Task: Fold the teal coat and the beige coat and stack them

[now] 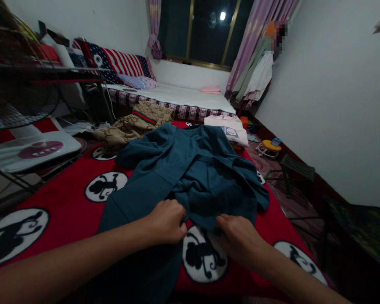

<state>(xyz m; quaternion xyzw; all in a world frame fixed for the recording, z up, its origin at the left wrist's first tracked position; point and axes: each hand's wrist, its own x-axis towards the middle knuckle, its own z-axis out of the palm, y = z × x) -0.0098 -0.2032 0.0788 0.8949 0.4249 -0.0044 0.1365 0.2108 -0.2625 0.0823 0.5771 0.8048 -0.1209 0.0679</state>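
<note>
Teal edge [205, 219]: our left hand [169, 221] and right hand [237, 234] each pinch cloth here.
Coat [148, 183]: rumpled on the red blanket [65, 196]; uneven pulling could crease it.
Pink shirt [215, 122]: by the coat's far end; hard tugging might disturb it.

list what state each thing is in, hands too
teal garment, spread out, rumpled
left hand, fingers closed on the teal garment
right hand, fingers closed on its edge
red blanket, spread flat under the clothes
pink shirt, folded
brown patterned garment, lying rumpled
left curtain, tied back
window, dark
</note>
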